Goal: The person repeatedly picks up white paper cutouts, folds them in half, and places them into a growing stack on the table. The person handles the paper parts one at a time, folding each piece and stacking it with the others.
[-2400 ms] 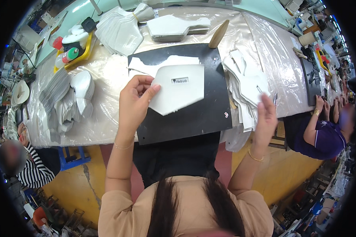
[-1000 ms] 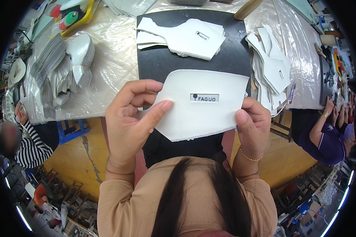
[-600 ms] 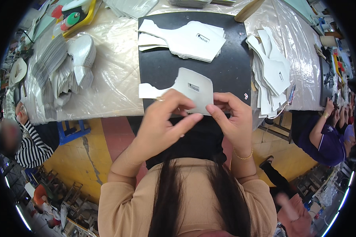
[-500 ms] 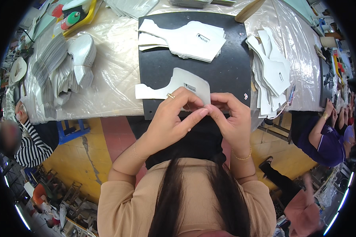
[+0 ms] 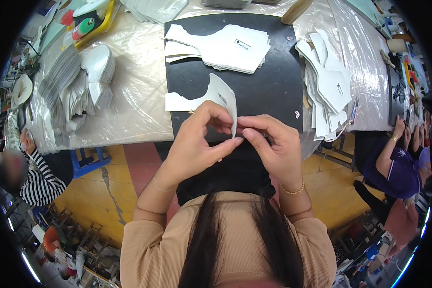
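Note:
My left hand (image 5: 197,139) pinches a white flat cut piece (image 5: 211,96) with a narrow arm and a small dark printed mark, thumb on the near side and fingers behind. The piece is bent and tilted up, seen nearly edge-on at its right side. My right hand (image 5: 276,146) is closed, with thumb and index finger together at the piece's right edge; what lies between those fingertips is too small to make out. Under the piece is a black board (image 5: 273,96), and farther up on it rests a stack of like white pieces (image 5: 235,48).
More white pieces (image 5: 326,81) lie in a pile right of the board. Bundled grey-white pieces (image 5: 98,72) stand at the left, near a yellow tray (image 5: 105,21) with a green-capped bottle (image 5: 84,29). A wooden handle (image 5: 295,12) juts over the board's far right corner. Other people sit at both sides.
The white piece has turned from facing up to nearly edge-on, its right edge shifting left. Both hands have moved slightly left with it, and my right thumb has drawn back from the left thumb.

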The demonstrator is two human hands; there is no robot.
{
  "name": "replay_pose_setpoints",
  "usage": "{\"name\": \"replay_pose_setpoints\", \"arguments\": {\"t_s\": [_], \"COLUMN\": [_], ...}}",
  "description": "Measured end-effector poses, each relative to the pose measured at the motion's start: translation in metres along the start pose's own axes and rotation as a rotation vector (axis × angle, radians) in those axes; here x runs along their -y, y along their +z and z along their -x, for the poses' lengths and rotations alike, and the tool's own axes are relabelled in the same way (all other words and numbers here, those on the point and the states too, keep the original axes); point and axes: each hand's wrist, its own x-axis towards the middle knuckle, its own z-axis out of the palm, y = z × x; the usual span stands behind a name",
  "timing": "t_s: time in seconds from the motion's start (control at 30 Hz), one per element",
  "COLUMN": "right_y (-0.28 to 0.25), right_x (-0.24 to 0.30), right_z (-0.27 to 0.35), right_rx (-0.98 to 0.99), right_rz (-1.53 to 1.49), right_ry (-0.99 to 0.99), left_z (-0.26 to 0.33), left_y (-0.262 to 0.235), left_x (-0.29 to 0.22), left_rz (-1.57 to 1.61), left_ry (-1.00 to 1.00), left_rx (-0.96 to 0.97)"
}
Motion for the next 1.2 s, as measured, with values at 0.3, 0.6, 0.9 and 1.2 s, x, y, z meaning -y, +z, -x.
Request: {"name": "replay_pose_setpoints", "arguments": {"t_s": [0.3, 0.6, 0.9, 1.2], "right_y": [0.013, 0.027, 0.027, 0.022], "right_x": [0.002, 0.01, 0.008, 0.005], "right_z": [-0.012, -0.02, -0.019, -0.017], "right_rx": [-0.103, -0.198, -0.231, -0.24], "right_rz": [0.145, 0.258, 0.312, 0.451], "right_ry": [-0.228, -0.406, -0.452, -0.476], "left_z": [-0.004, -0.006, -0.004, -0.003], "left_y": [-0.019, -0.013, -0.002, 0.002], "left_x": [-0.013, -0.015, -0.011, -0.008], "left_rz": [0.165, 0.385, 0.353, 0.322], "left_ry": [-0.003, 0.001, 0.032, -0.013], "left_rx": [-0.066, -0.156, -0.18, -0.124]}}
